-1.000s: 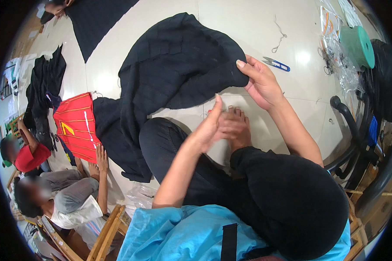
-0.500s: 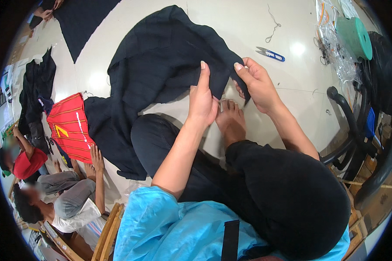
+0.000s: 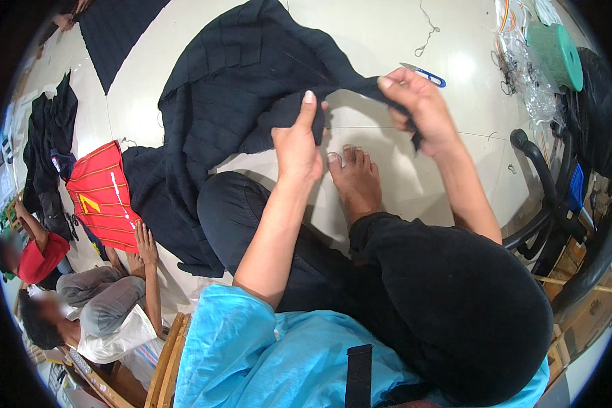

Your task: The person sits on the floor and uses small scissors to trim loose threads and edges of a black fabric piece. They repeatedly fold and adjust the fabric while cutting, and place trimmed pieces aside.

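Observation:
A large piece of black fabric (image 3: 231, 75) spreads over the tiled floor and curves down past my knee. My left hand (image 3: 299, 149) pinches one edge of it, thumb on top and fingers underneath. With my right hand (image 3: 421, 109) I grip another part, which stretches in a narrow strip between the fabric's body and my fingers. Its loose end hangs below the right hand. Just behind that hand lie blue-handled thread snips (image 3: 425, 76), partly covered by it. My bare foot (image 3: 357, 180) rests on the floor between both arms.
A red striped cloth (image 3: 102, 197) lies at the left, with a co-worker's hand (image 3: 145, 241) at its edge. Another dark cloth (image 3: 119, 37) is at the far left. Black chair legs (image 3: 540, 183), a green spool (image 3: 554, 58) and clear plastic (image 3: 530, 88) stand at the right.
My hands have moved apart: the left goes left, the right goes right over the snips. The fabric between them is drawn out into a strip, and the view has shifted slightly.

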